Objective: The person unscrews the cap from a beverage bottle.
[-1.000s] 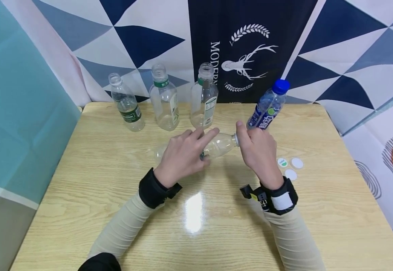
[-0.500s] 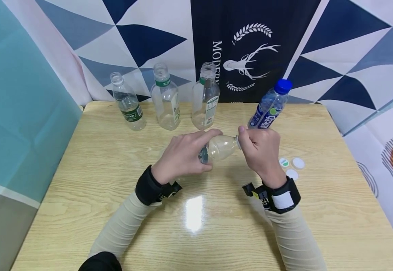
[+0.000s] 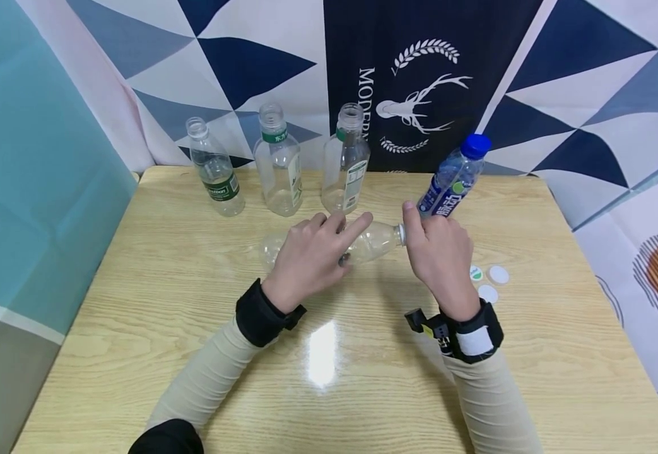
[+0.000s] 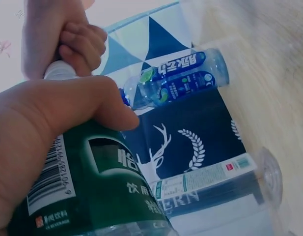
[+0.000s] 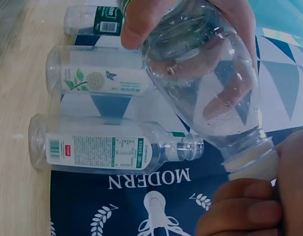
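Note:
A clear plastic water bottle (image 3: 375, 243) is held on its side over the table, its neck pointing right. My left hand (image 3: 308, 255) grips its body; the green label (image 4: 109, 184) shows close up in the left wrist view. At the neck, my right hand (image 3: 439, 258) holds the white cap (image 5: 259, 164), fingers curled and thumb up. The cap is on the neck, partly hidden by the fingers. Behind the hands stand a small green-label bottle (image 3: 221, 183) and two square clear bottles, one left (image 3: 276, 176) and one right (image 3: 342, 176), all three without caps.
A blue-capped drink bottle (image 3: 450, 180) stands at the back right, just behind my right hand. Loose white caps (image 3: 498, 274) lie right of that hand, one with a green mark (image 3: 475, 272). Patterned cloth (image 3: 272, 57) hangs behind the wooden table (image 3: 363, 378).
Half a second ago my left hand was rolled back and more of the bottle's label showed; now it is turned forward again. My right thumb has risen. The standing bottles stay in place.

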Motion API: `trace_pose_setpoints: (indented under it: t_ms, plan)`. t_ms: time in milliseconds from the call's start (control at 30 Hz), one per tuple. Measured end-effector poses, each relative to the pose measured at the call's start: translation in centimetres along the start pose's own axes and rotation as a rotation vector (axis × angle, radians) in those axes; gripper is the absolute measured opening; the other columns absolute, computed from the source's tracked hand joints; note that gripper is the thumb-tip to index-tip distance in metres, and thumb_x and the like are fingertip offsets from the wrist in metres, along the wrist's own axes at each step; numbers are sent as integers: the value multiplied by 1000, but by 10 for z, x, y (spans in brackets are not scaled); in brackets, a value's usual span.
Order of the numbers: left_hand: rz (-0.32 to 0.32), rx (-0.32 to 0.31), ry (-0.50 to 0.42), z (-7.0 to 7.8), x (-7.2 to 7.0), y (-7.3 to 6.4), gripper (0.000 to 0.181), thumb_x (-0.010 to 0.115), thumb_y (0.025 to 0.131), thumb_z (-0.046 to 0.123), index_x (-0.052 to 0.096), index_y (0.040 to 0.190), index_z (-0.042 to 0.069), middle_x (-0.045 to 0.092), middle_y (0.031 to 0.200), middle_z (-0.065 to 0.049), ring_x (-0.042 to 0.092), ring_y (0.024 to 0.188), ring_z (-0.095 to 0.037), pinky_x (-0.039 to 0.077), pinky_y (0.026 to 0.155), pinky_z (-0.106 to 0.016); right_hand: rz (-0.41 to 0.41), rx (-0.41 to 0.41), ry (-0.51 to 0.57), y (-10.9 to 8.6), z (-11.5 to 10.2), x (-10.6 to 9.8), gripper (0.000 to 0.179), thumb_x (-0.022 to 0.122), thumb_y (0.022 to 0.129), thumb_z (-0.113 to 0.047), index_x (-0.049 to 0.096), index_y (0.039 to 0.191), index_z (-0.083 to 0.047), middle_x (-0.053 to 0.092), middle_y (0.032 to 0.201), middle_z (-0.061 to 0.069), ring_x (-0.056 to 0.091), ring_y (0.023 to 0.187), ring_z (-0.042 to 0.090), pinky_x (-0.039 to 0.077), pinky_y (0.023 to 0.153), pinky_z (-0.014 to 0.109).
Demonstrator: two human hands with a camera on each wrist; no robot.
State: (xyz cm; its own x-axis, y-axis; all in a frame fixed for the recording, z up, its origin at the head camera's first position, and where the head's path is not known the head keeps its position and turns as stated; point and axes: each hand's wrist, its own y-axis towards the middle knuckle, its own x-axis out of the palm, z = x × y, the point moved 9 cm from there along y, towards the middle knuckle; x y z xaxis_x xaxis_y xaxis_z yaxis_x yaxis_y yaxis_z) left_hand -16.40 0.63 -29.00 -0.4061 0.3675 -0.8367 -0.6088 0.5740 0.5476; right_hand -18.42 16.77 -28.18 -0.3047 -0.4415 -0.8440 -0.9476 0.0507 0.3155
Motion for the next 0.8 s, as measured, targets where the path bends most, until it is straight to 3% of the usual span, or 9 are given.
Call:
trace_pose_setpoints:
  t_ms: [167, 400, 600, 667, 800]
  plan:
    - [-18, -15, -81, -1, 0, 0, 69, 68, 67, 26, 51, 133, 20, 54, 89, -1, 42, 57, -13, 33, 38, -25, 109, -105, 75, 0, -7, -10, 68, 33, 99, -43, 36, 38, -14, 50, 47, 5, 44, 41, 23, 29, 37, 36]
    - [-51, -21, -201, -1, 1, 0, 71, 69, 63, 30, 52, 131, 20, 54, 89, 2, 41, 56, -11, 33, 39, -24, 223, -314, 145, -6, -19, -20, 62, 38, 97, -30, 31, 37, -18, 39, 38, -3, 31, 32, 14, 21, 33, 32]
    - [-155, -58, -400, -2, 6, 0, 81, 80, 59, 39, 49, 132, 24, 61, 97, 3, 51, 67, -8, 40, 48, -25, 315, -484, 176, -12, -33, -31, 52, 36, 94, -27, 28, 42, -22, 28, 38, -8, 23, 33, 10, 15, 34, 30]
    - [-176, -69, -422, -3, 7, 1, 82, 80, 59, 41, 48, 132, 25, 62, 100, 3, 53, 72, -7, 42, 51, -25, 316, -508, 181, -12, -35, -32, 49, 35, 93, -27, 28, 45, -22, 28, 40, -9, 23, 34, 10, 16, 35, 30]
    - [-161, -84, -357, -7, 4, 2, 81, 80, 59, 42, 49, 132, 25, 62, 105, 1, 56, 74, -9, 44, 52, -26, 262, -480, 187, -8, -33, -30, 48, 39, 96, -34, 36, 50, -19, 32, 45, -6, 28, 38, 11, 20, 38, 31]
